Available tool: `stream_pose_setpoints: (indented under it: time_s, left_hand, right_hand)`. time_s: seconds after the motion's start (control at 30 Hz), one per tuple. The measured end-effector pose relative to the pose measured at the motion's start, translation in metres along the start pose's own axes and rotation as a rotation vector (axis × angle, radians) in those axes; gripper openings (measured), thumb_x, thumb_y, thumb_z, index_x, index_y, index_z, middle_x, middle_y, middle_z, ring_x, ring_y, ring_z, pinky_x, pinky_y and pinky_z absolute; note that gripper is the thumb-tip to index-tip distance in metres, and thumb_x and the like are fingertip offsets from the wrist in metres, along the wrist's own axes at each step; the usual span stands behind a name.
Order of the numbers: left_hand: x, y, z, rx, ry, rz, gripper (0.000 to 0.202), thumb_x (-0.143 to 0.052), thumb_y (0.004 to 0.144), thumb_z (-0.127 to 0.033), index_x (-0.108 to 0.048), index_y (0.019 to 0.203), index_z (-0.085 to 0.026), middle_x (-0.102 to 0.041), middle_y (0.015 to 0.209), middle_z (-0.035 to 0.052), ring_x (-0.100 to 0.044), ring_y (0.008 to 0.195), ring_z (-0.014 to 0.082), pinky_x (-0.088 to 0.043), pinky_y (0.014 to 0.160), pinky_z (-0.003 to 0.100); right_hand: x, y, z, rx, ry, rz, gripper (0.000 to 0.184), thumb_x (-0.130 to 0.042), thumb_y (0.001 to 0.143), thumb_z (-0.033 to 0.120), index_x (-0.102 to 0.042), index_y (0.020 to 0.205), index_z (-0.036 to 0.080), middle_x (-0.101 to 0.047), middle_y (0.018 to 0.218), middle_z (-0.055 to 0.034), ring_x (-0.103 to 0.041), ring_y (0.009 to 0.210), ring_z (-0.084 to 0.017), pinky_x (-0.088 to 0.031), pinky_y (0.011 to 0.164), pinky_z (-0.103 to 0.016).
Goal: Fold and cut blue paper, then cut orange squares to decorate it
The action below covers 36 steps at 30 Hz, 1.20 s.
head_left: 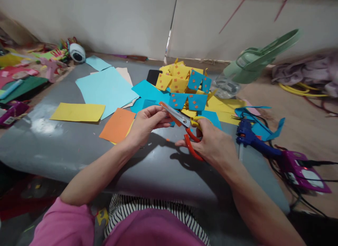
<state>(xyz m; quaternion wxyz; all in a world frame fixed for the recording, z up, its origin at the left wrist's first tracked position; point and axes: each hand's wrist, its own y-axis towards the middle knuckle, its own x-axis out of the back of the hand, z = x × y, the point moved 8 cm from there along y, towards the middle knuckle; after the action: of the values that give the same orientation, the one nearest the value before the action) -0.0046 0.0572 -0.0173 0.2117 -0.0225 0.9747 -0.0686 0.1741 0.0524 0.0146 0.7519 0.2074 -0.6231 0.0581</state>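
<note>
My right hand (213, 138) grips a pair of scissors (185, 122) with red and yellow handles, the blades pointing up and left. Pinched in the fingertips of my left hand (150, 122) is a small strip of orange paper (176, 120), lying along the scissor blades; part of it is hidden by them. Behind both hands stand folded yellow paper pieces (178, 84) and blue paper pieces (197, 101), dotted with small orange squares. An orange paper sheet (117, 124) lies left of my left hand, over a yellow one.
Light blue sheets (105, 87) and a yellow strip (77, 112) lie on the grey table (79, 151). On the right are a blue glue gun (257, 142), a purple power strip (306, 172) with cords, and a green visor cap (253, 62). A white round device (77, 53) stands at the back left.
</note>
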Motion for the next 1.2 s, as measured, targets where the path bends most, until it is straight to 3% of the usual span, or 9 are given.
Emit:
stream_pose_setpoints:
  time_s: [0.17,0.4,0.63,0.83,1.2]
  left_hand:
    - [0.0013,0.0,-0.0044,-0.031,-0.004,-0.018,0.011,-0.068,0.082,-0.02,-0.064,0.092,-0.019,-0.075,0.084,-0.0009,-0.074,0.071,0.0124,-0.059,0.069,0.023]
    - [0.0019,-0.0006,-0.0032,0.018,-0.016,-0.057,0.01,-0.066,0.085,-0.017,-0.057,0.079,-0.018,-0.071,0.07,-0.0019,-0.071,0.061,0.0103,-0.058,0.066,0.022]
    - [0.0049,0.0018,-0.0008,-0.008,-0.058,-0.032,0.02,-0.077,0.079,-0.028,-0.06,0.079,-0.018,-0.075,0.082,-0.0007,-0.073,0.072,0.0119,-0.057,0.065,0.02]
    - [0.0038,0.0006,-0.0009,0.014,-0.046,-0.029,0.01,-0.073,0.082,-0.024,-0.065,0.08,-0.017,-0.076,0.079,0.0005,-0.074,0.072,0.0121,-0.058,0.068,0.022]
    - [0.0025,0.0005,0.0018,0.026,-0.02,-0.049,0.013,-0.069,0.086,-0.024,-0.064,0.077,-0.017,-0.076,0.077,0.0011,-0.074,0.073,0.0128,-0.059,0.072,0.024]
  right_hand:
    - [-0.0003,0.0005,0.0003,0.011,-0.007,-0.004,0.069,-0.038,0.084,0.083,-0.058,0.096,0.019,-0.064,0.069,-0.0074,-0.059,0.058,-0.023,-0.027,0.049,-0.03]
    - [-0.001,0.0001,-0.0002,0.019,-0.007,-0.012,0.068,-0.037,0.085,0.082,-0.058,0.097,0.019,-0.065,0.07,-0.0085,-0.061,0.06,-0.024,-0.027,0.049,-0.03]
    - [-0.0031,0.0022,-0.0011,-0.003,0.012,0.033,0.068,-0.042,0.079,0.086,-0.054,0.091,0.021,-0.063,0.073,-0.0087,-0.061,0.063,-0.026,-0.03,0.05,-0.03]
    - [-0.0039,0.0029,-0.0041,-0.032,0.006,0.033,0.071,-0.04,0.077,0.091,-0.052,0.089,0.022,-0.064,0.076,-0.0096,-0.061,0.065,-0.025,-0.031,0.052,-0.03]
    - [-0.0063,0.0018,-0.0026,-0.034,0.018,0.061,0.077,-0.036,0.076,0.092,-0.055,0.093,0.02,-0.066,0.077,-0.0112,-0.063,0.065,-0.027,-0.031,0.05,-0.031]
